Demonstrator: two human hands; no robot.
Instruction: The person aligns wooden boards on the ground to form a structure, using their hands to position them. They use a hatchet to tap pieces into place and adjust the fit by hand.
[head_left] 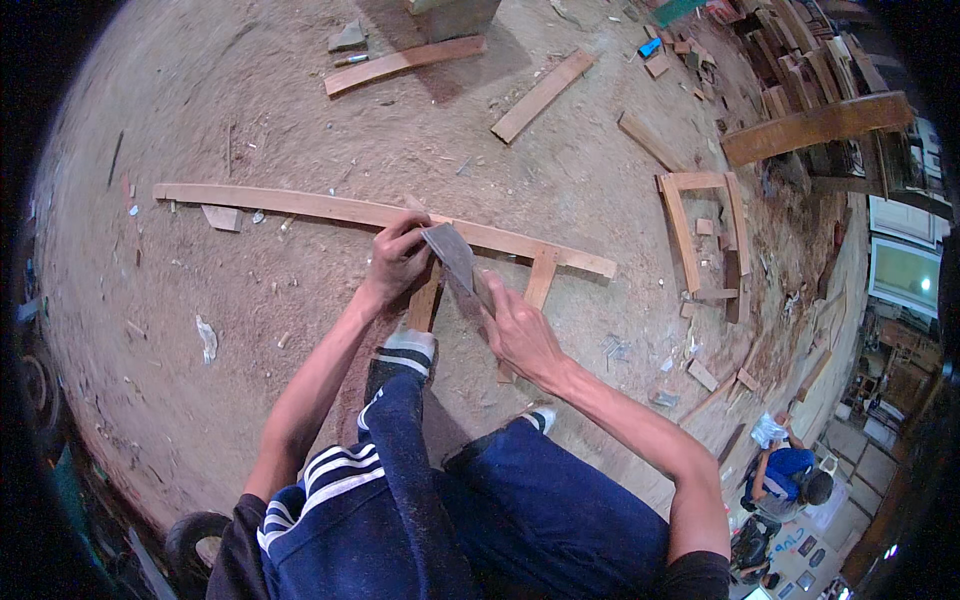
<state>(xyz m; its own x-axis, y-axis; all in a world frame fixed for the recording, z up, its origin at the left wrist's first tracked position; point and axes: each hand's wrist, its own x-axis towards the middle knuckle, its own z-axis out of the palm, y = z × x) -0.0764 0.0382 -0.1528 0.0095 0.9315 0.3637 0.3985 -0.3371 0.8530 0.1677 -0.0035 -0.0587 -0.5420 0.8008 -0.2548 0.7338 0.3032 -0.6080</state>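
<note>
A long, narrow wooden batten lies across the ground before me, joined to a short crosspiece near its right end. My right hand grips the short handle of a hatchet, whose broad grey blade hangs over the middle of the batten. Beside the blade, my left hand is closed in a pinch at the batten; whatever is between its fingertips is too small to tell. A second short piece of wood runs from under the batten toward my left foot.
Loose boards lie on the dirt ahead, and a small wooden frame rests to the right. Stacked timber fills the far right. Another person sits at the lower right. A tyre is at the lower left.
</note>
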